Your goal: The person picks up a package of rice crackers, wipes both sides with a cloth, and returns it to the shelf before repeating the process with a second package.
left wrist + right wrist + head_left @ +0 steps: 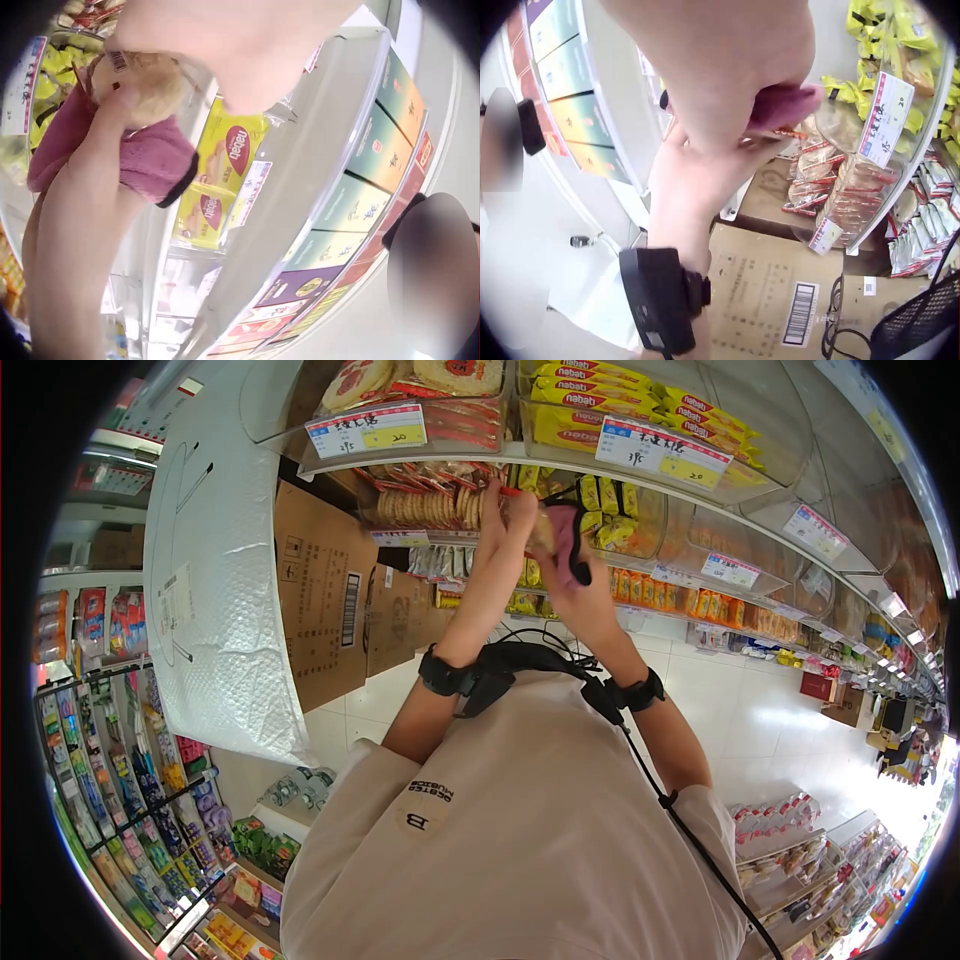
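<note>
A clear pack of round crackers (146,86) is between the hands, its red edge beside the left fingers in the head view. My left hand (507,525) grips the pack's upper end; in the left wrist view this hand (247,45) covers that end, fingertips hidden. With the right hand (582,595) I hold a pink cloth (566,540), dark along its edge, and the thumb lies on the pack (543,538). In the right wrist view, the cloth (784,106) shows under the right hand (727,67), with the left hand (694,176) behind it.
Behind the hands, a shelf bin holds rows of similar crackers (425,510). Yellow wafer packs (600,420) fill a bin above. Cardboard boxes (325,595) and a white padded sheet (220,610) stand at the left. A price-tagged shelf edge (730,568) runs right.
</note>
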Tool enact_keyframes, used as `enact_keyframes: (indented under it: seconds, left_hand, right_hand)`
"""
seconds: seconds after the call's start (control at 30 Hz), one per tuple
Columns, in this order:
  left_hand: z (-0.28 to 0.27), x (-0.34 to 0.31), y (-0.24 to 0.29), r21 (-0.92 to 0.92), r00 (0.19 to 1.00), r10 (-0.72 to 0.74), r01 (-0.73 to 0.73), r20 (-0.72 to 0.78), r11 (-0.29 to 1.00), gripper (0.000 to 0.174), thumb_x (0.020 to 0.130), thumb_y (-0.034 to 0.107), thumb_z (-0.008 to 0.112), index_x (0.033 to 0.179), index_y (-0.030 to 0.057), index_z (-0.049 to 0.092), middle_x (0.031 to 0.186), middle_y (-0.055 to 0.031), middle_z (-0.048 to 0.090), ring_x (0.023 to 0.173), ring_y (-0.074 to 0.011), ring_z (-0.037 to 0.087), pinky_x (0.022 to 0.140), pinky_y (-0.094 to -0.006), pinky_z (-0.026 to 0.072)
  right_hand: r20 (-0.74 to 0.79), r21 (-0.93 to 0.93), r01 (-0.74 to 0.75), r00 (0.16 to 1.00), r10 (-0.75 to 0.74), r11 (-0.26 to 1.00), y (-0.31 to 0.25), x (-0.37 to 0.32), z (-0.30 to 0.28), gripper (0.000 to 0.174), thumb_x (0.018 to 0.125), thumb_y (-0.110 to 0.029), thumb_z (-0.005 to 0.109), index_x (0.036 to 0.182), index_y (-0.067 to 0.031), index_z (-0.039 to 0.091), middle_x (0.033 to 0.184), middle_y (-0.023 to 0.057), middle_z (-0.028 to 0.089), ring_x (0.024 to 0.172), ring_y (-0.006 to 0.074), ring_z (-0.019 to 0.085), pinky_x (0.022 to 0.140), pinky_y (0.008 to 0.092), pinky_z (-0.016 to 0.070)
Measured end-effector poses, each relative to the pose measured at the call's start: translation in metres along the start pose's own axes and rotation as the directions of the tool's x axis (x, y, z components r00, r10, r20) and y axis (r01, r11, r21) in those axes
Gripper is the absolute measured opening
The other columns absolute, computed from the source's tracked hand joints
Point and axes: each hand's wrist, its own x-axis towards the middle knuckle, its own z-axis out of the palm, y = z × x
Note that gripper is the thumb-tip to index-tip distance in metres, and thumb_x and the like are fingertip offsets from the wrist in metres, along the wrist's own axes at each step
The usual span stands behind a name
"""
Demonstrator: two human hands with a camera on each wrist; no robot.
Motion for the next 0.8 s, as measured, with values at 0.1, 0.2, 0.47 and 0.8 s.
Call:
enact_keyframes:
  seconds: [0.1, 0.2, 0.47, 0.8]
  left_hand:
    - [0.004, -0.007, 0.041, -0.366, 0.945, -0.316, 0.326, 0.089, 0.872, 0.071, 0.101, 0.062, 0.047, 0.142, 0.0049, 0.046, 0.128, -0.0054, 0.058, 0.114, -0.0139, 0.056, 0.099, -0.0299, 0.0434]
    - [0.003, -0.006, 0.032, -0.401, 0.907, -0.373, 0.421, 0.194, 0.814, 0.063, 0.100, 0.065, 0.046, 0.134, 0.0131, 0.055, 0.113, 0.0000, 0.060, 0.102, -0.0104, 0.058, 0.089, -0.0289, 0.0471]
    - [0.007, -0.004, 0.022, -0.549, 0.911, -0.333, 0.412, 0.242, 0.727, 0.069, 0.098, 0.072, 0.039, 0.126, 0.0123, 0.058, 0.113, -0.0032, 0.061, 0.106, -0.0141, 0.061, 0.090, -0.0324, 0.0509]
    - [0.021, -0.022, 0.025, -0.474, 0.916, -0.356, 0.401, 0.186, 0.784, 0.060, 0.098, 0.069, 0.045, 0.117, 0.0146, 0.062, 0.105, -0.0011, 0.064, 0.099, -0.0121, 0.062, 0.082, -0.0308, 0.0512]
  right_hand:
    - [-0.057, -0.046, 0.307, 0.949, -0.310, 0.950, -0.015, -0.007, 0.020, 0.067, 0.097, -0.017, 0.062, 0.153, 0.0050, 0.031, 0.157, 0.0284, 0.032, 0.145, 0.0364, 0.035, 0.116, 0.0410, 0.0325]
    - [-0.116, 0.045, 0.263, 0.960, -0.256, 0.964, -0.021, -0.005, 0.025, 0.065, 0.101, -0.026, 0.053, 0.155, 0.0024, 0.030, 0.162, 0.0261, 0.023, 0.152, 0.0413, 0.019, 0.121, 0.0442, 0.0223]
    - [-0.078, -0.326, 0.444, 0.867, -0.492, 0.834, -0.045, 0.003, 0.012, 0.054, 0.093, -0.026, 0.059, 0.140, -0.0012, 0.054, 0.151, 0.0190, 0.045, 0.148, 0.0418, 0.029, 0.120, 0.0530, 0.0230]
    - [-0.177, -0.245, 0.387, 0.884, -0.433, 0.889, -0.025, 0.014, 0.004, 0.047, 0.096, -0.025, 0.054, 0.136, -0.0001, 0.056, 0.145, 0.0211, 0.049, 0.143, 0.0439, 0.037, 0.119, 0.0509, 0.0259]
